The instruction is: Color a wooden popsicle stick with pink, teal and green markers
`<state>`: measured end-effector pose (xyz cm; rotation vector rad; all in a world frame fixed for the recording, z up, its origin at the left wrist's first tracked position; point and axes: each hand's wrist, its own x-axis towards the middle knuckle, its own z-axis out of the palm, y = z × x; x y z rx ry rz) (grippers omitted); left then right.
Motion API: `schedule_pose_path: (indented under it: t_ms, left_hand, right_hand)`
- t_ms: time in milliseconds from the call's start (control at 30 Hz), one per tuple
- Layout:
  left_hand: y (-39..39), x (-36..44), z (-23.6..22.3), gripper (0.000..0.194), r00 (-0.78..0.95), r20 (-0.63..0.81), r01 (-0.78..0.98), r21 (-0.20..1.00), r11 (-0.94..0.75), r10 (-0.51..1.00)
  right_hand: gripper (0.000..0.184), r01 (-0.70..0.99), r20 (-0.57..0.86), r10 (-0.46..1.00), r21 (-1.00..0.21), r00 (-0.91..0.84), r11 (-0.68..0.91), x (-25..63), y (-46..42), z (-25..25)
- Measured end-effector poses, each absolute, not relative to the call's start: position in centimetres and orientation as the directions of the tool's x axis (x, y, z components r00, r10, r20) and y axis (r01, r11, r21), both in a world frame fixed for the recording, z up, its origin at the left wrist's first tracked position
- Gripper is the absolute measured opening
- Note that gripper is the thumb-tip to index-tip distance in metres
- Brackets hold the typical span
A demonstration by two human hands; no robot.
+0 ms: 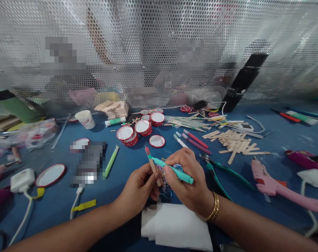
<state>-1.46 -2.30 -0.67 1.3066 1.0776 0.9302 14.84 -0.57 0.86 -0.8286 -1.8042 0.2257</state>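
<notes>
My left hand (140,187) is closed around a wooden craft stick (153,166), which it holds tilted, its pink-coloured end up. In my right hand (189,175) is a turquoise marker pen (178,172), gripped like a pencil. The pen's tip meets the stick just below the pink end, where a small green patch shows. Tangled coloured threads (166,192) lie under and between both hands, partly hidden. Folded white paper (180,225) lies below my wrists. A capless green marker (111,162) rests to the left of my hands.
Red-rimmed round lids (157,141) stand beyond my hands. To the right lie several markers (195,139), loose craft sticks (236,141), green-handled pliers (219,171) and a pink glue gun (282,189). A phone (89,162) and paper cup (84,119) are left. Perforated metal mesh (153,45) borders the table's back.
</notes>
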Motion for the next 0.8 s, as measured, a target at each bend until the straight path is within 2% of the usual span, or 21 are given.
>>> schedule_pose_path:
  t_ms: [267,500,800]
  left_hand:
    - [-2.38,-1.40,-0.66,0.039,0.251,-0.082,0.056,0.996,0.070,0.964]
    - [-2.41,-1.56,-0.74,0.037,0.275,-0.065,0.069,0.996,0.048,0.959]
    - [-2.52,-1.41,-0.70,0.039,0.246,-0.093,0.069,0.995,0.078,0.965]
  right_hand:
    - [0.009,0.474,0.744,0.648,-0.518,-0.163,0.713,14.90,-0.59,0.80]
    - [0.008,0.421,0.748,0.636,-0.522,-0.192,0.742,14.77,-0.73,0.95]
    - [0.008,0.461,0.749,0.642,-0.516,-0.166,0.721,14.97,-0.63,0.93]
